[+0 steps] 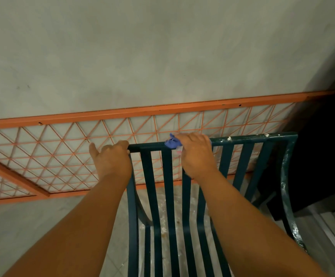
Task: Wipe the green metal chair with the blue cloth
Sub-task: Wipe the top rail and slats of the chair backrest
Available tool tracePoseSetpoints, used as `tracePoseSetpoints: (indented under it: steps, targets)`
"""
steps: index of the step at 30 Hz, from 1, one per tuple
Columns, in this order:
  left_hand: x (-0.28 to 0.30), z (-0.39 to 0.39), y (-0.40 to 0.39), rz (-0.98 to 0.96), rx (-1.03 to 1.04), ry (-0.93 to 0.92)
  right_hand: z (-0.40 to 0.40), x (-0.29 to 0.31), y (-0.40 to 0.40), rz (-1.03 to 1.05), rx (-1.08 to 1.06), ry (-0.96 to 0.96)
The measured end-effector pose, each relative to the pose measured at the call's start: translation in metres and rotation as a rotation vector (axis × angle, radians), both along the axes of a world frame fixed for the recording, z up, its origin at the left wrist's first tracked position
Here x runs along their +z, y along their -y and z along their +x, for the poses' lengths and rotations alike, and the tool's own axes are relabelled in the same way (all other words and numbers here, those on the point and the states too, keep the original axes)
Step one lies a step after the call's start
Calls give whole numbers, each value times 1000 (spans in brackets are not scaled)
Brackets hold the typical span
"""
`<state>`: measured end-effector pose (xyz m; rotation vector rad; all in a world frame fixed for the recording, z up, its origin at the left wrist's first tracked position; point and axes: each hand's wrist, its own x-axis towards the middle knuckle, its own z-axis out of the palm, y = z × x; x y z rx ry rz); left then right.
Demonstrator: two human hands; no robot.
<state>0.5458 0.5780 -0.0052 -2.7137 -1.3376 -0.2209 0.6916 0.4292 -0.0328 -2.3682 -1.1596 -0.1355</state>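
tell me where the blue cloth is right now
In the head view the blue cloth sits on the top rail of the green chair, bunched under the right hand, just right of the left hand gripping the rail's left corner.

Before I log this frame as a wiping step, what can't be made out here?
Head view only:
- blue cloth: mostly hidden under the right hand.
- left hand: fingertips curl out of sight behind the top rail of the green metal chair.
- Chair seat and legs: cut off by the bottom edge.

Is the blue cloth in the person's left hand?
No, the right hand presses the blue cloth on the chair's top rail.
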Motion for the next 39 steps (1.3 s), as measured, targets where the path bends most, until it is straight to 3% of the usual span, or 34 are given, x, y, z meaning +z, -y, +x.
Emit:
tracePoseSetpoints:
  steps: [3,7,12,17,22,28,31,33,35,39]
  targets:
    - [-3,3,0,-15,-43,10,-7,14,-23,-116,-63,-29]
    - [1,11,5,-103,-68,-16,-23,7,-27,-138,182,-4]
    - [-14,28,31,-248,-283,149,-20,1,-21,-74,158,43]
    - [-17,30,38,-261,-245,261,-14,-14,-4,50,136,81]
    - [-11,36,46,-212,-235,185,-10,8,-12,-69,-37,24]
    - [-2,41,46,-210,-197,128,-4,-9,16,9,139,30]
    - [-1,43,47,-201,-198,122,14,-2,22,12,-26,19]
    - [0,43,47,-188,-194,103,19,13,6,-104,-93,-47]
    - [1,44,47,-183,-191,80,14,20,-9,-179,-59,-41]
    - [2,46,46,-191,-179,67,-4,-4,3,-65,191,-14]
